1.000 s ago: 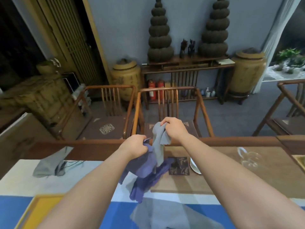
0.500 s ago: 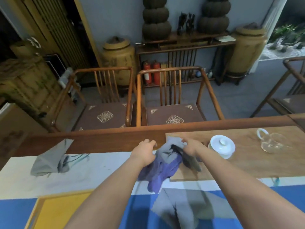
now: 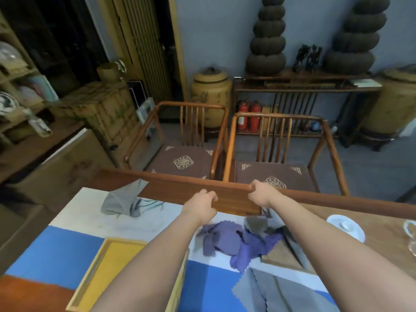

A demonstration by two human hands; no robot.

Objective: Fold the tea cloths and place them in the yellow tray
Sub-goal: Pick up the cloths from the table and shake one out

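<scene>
Both hands are out over the far side of the table, the left hand (image 3: 201,203) and right hand (image 3: 261,192) each curled into a loose fist, apart, though whether they pinch anything I cannot tell. Just below them lies the purple tea cloth (image 3: 231,240), crumpled, soft, zigzag-edged. A grey tea cloth (image 3: 276,293) lies flat nearer, another grey cloth (image 3: 119,201) sits bunched far left, and the flat yellow tray (image 3: 112,266) lies under the left forearm.

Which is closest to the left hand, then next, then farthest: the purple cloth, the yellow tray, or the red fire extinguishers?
From the left hand:
1. Purple cloth, just below it on the table.
2. Yellow tray, lower left, near the table's edge.
3. Red fire extinguishers, far behind the chairs.
</scene>
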